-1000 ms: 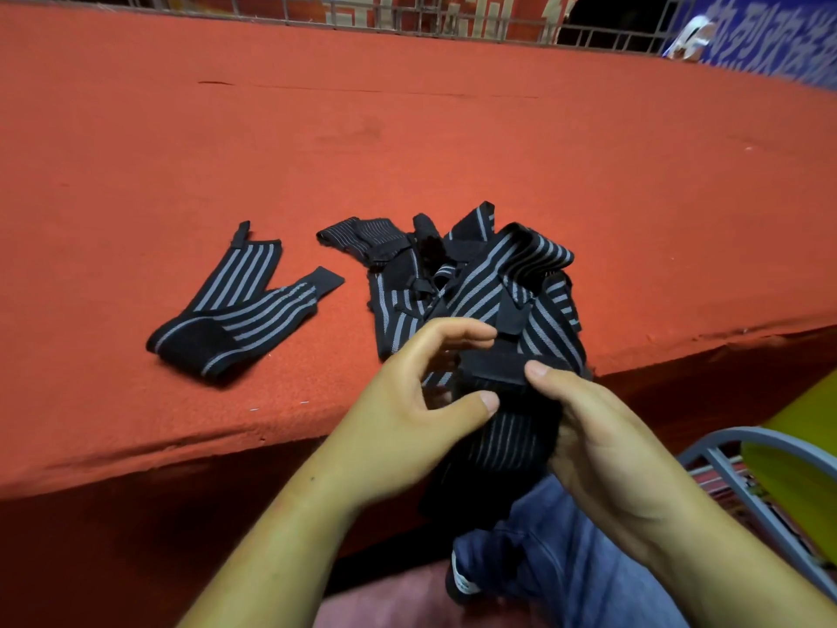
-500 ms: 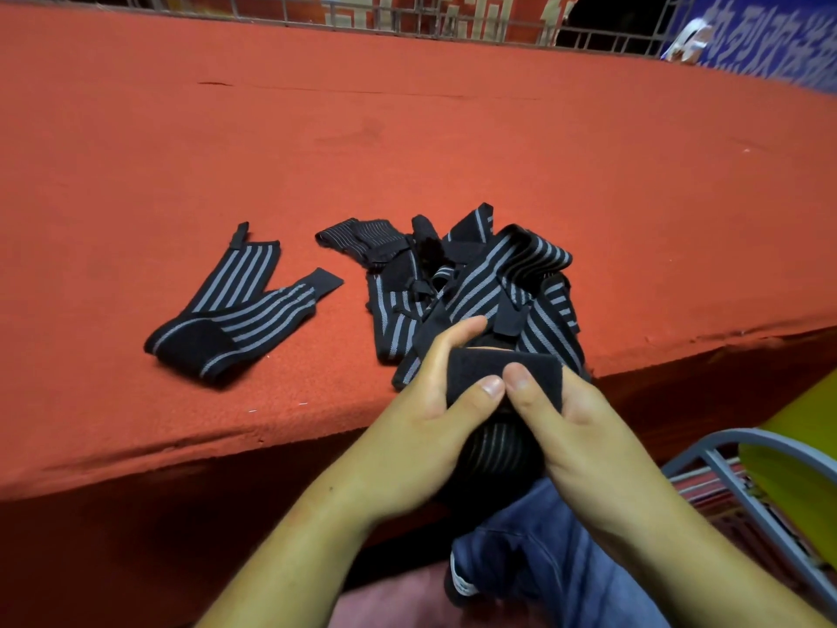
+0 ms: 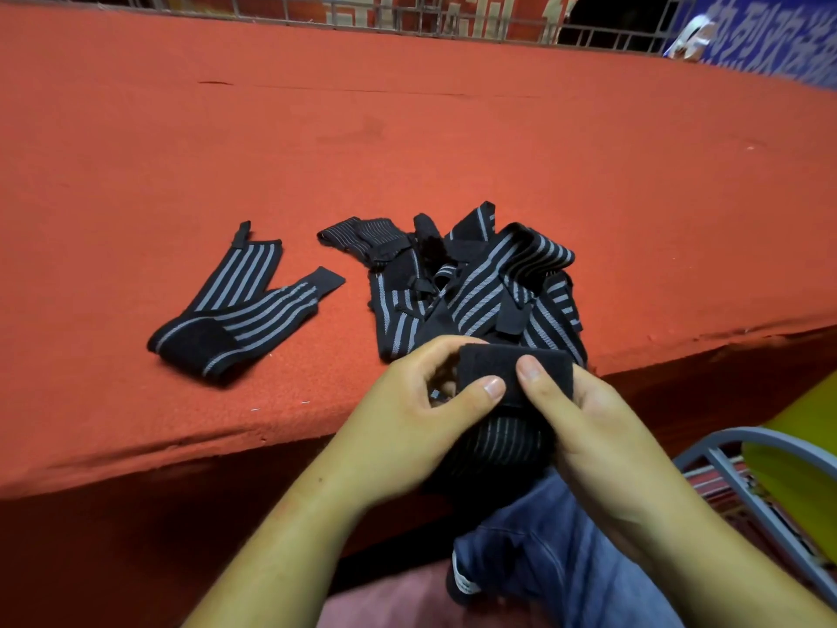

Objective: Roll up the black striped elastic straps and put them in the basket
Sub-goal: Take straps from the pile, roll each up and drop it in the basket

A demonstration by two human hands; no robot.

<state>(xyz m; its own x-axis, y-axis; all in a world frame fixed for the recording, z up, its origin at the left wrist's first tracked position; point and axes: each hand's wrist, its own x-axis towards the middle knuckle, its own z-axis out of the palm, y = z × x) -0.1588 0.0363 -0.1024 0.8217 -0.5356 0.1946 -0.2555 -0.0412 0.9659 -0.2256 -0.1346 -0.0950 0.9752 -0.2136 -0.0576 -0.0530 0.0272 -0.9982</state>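
Observation:
A partly rolled black striped strap (image 3: 502, 432) is held just in front of the red table's front edge. My left hand (image 3: 407, 428) grips its left side, thumb on the black velcro end. My right hand (image 3: 589, 437) grips its right side, thumb pressed on the same black end beside the left thumb. Behind my hands a tangled pile of black striped straps (image 3: 480, 287) lies on the red table (image 3: 407, 129). One more folded strap (image 3: 240, 310) lies flat to the left of the pile. No basket is in view.
A grey metal chair frame (image 3: 733, 473) with a yellow-green seat (image 3: 797, 469) stands at the lower right. My blue-trousered leg (image 3: 566, 564) is under the hands. A metal railing (image 3: 407, 15) runs behind the table's far edge.
Both hands have turned the strap's black end over onto the roll and closed in on it; my thumbs now sit side by side on the velcro end. The pile has not moved.

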